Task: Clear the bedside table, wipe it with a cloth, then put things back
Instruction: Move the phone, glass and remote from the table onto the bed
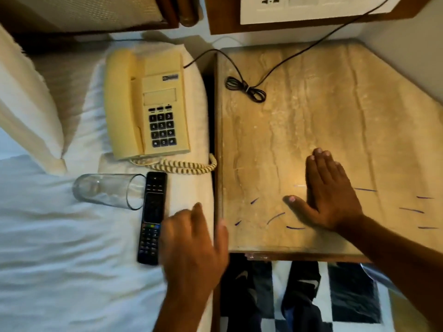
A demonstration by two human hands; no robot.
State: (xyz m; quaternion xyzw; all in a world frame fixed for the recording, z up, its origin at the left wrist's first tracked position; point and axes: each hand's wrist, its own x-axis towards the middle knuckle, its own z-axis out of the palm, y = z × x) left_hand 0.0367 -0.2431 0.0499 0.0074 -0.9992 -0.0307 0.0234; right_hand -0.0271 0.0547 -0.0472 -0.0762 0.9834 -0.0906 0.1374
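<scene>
Right hand [328, 195] flat on the bedside table [275, 130], fingers straight and together, thumb spread, holding nothing. Left hand [194, 243] blurred above the bed edge, fingers loosely curled and apart, seemingly just over the remote [152, 216]; contact unclear. On the white bed [60, 259]: cream telephone [146, 104], a glass [107, 190] on its side, remote beside it. Black cable [247, 88] coiled on the marble-like top; blue pen marks near the front. Checkered floor below.

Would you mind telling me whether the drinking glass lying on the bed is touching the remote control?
Touching. The head view shows the rim of the glass, lying on its side, meeting the upper left edge of the remote control with no bedsheet visible between them.
</scene>
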